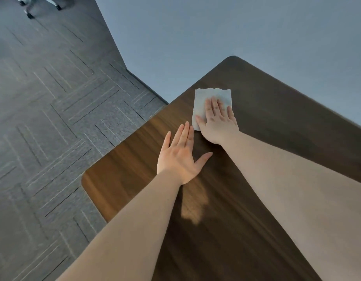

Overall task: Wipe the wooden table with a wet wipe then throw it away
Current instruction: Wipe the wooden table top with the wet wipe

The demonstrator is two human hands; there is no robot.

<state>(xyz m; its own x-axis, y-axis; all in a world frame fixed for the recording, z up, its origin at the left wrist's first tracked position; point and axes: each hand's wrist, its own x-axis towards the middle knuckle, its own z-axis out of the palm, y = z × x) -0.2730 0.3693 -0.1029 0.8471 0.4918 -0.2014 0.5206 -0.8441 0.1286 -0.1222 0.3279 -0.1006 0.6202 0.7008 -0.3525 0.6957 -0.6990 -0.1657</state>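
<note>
Head view is all there is, so here goes: the right hand (pixel 217 120) lies flat with fingers spread on a white, roughly square, slightly crumpled wet wipe (pixel 208 99), pressing it onto the dark brown wooden table with rounded corners (pixel 267 199), out toward the far end and near its left edge. The left hand (pixel 180 157) is flat on the bare wood just beside and nearer, fingers together and thumb out, holding nothing, looks like it's just bracing. So I'd say we're mid-wipe, nowhere near the throwing-away part. Next move probably calls for dragging the wipe across the rest of the top with steady palm pressure so it doesn't bunch up, and the left hand will have to shift out of the way. Hard to tell stuff: no bin anywhere in sight, the table's right side and near end are cut off, the wipe's near corner is hidden under the palm. Grey patterned carpet floor (pixel 53 118) on the left, and chair casters (pixel 30 16) poke in at the top left corner, rest cropped.
</note>
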